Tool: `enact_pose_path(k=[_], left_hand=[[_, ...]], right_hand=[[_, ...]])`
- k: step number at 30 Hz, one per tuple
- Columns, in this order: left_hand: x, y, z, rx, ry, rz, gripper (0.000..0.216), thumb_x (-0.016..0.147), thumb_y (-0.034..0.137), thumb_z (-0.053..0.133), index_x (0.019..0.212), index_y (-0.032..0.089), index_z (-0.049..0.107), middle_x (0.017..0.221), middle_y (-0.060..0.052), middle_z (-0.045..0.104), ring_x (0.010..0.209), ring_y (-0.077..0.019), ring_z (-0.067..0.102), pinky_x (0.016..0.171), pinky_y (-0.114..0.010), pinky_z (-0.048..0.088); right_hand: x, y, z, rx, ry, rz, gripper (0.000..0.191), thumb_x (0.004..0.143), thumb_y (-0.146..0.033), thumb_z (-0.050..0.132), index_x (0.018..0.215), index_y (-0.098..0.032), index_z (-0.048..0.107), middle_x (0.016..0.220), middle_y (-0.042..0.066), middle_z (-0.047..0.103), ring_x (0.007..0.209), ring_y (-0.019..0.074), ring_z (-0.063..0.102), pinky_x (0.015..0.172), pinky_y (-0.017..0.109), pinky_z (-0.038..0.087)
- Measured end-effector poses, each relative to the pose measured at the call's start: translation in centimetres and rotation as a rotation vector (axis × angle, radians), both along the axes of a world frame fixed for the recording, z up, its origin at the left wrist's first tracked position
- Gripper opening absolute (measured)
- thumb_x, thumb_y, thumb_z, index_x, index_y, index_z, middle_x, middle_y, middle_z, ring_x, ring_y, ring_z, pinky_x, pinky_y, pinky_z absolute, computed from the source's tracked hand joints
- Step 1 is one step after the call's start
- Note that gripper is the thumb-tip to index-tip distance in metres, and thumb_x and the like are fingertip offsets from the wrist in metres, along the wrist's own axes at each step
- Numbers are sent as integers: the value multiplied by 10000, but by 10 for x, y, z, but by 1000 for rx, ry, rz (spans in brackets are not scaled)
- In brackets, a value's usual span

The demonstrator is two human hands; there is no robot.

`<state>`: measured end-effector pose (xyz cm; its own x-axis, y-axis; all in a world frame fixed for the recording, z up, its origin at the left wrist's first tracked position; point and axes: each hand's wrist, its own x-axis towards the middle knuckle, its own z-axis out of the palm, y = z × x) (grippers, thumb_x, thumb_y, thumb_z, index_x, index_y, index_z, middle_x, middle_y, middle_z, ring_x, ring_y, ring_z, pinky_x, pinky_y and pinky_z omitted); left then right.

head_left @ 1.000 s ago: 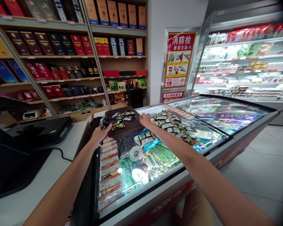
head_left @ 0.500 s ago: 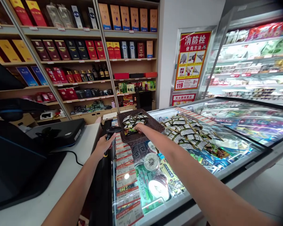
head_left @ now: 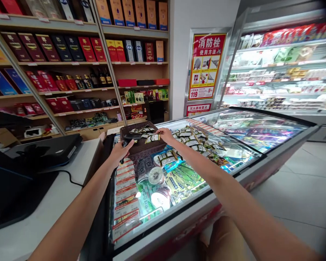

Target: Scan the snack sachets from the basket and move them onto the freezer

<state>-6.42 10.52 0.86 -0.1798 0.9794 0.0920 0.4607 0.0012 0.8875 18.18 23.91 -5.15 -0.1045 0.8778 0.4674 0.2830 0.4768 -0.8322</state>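
Note:
My left hand (head_left: pixel 118 151) is closed round the handle of a black barcode scanner (head_left: pixel 130 139), its head held over a dark woven tray (head_left: pixel 143 148) on the freezer's glass lid. My right hand (head_left: pixel 165 135) pinches a small green-and-white packet (head_left: pixel 153 138) above the tray's right side. Several like packets lie in the tray (head_left: pixel 141 129). A loose heap of the same packets (head_left: pixel 192 139) is spread on the glass to the right of my right hand.
The chest freezer (head_left: pixel 233 174) with sliding glass lids runs from centre to right, with frozen goods under the glass. A white counter (head_left: pixel 43 203) with a black till stands at left. Shelves of boxed goods line the back wall; an open chiller is at right.
My right hand went from the heap into the tray, then came out to the tray's right side with a packet in it. My left hand kept hold of the scanner.

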Motion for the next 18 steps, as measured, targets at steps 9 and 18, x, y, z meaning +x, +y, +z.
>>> enact_pose_path(k=[9,18], left_hand=[[96,-13,15,-31,61,-347,542,621,710,687,795,208,580,507,60,480,433,-111,459,441,-234,333],[143,-16,6,-21,147,-501,510,637,686,686,729,194,591,479,40,503,424,-112,440,437,-235,303]], right_hand=[[98,-44,-10,61,181,-42,241,651,-150,479,669,-167,719,681,10,660,629,128,549,636,238,412],[140,-59,-18,-147,305,-292,295,664,-149,491,783,-154,761,674,4,667,569,113,514,588,221,396]])
